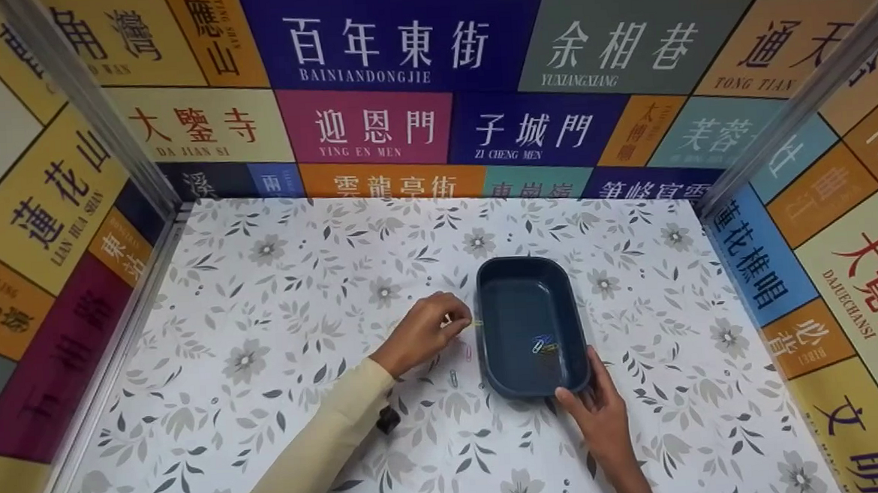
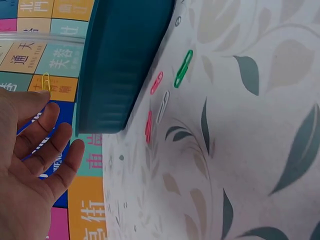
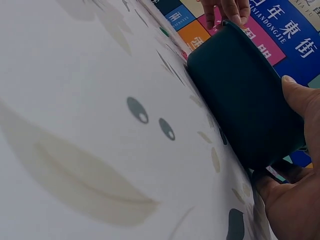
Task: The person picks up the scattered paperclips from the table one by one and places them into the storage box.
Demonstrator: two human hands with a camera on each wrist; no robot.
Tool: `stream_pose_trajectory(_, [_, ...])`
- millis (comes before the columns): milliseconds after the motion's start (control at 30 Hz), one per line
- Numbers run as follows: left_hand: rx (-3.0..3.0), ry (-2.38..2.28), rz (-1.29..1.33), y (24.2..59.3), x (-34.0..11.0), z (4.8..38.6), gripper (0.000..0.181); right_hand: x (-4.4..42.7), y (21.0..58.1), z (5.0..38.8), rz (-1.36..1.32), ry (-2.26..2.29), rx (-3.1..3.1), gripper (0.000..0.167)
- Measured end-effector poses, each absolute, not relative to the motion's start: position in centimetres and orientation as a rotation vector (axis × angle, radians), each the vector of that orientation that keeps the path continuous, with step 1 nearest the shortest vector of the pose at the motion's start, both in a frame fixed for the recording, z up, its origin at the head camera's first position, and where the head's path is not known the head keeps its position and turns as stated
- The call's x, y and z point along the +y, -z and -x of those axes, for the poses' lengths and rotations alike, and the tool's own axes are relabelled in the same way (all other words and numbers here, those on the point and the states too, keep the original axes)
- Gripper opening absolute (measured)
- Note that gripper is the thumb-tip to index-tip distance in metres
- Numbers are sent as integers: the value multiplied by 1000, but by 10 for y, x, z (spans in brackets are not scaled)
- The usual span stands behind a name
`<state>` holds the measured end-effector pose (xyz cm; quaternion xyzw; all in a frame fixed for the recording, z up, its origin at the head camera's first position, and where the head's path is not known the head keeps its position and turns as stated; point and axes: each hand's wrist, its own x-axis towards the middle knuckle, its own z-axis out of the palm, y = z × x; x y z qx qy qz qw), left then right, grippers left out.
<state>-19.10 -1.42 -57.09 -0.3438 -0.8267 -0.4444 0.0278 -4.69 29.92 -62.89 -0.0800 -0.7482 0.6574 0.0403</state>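
Observation:
My left hand (image 1: 422, 333) pinches a yellow paper clip (image 2: 45, 81) between thumb and index finger, the other fingers loosely bent. It hovers beside the left wall of a dark blue tray (image 1: 520, 295). Near the tray's front right corner, my right hand (image 1: 604, 417) grips it, thumb at the rim and fingers along the outside. Several coloured paper clips (image 1: 543, 345) lie together inside the tray. On the tabletop left of it are a green paper clip (image 2: 183, 69), a white paper clip (image 2: 163, 107) and two pink ones, one pink paper clip (image 2: 156, 83) closer to the tray.
A white tablecloth (image 1: 313, 276) with grey flowers and leaves covers the table. Walls of coloured name panels (image 1: 398, 46) stand at the back and both sides, with metal posts (image 1: 112, 106) in the corners. A small black object (image 1: 388, 420) sits at my left wrist.

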Motion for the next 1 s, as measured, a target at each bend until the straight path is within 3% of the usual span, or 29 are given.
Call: stream_pose_trajectory(1000, [-2629,1304,1145,556,25,204,7,299,627,47,259,-2000,-2323,90])
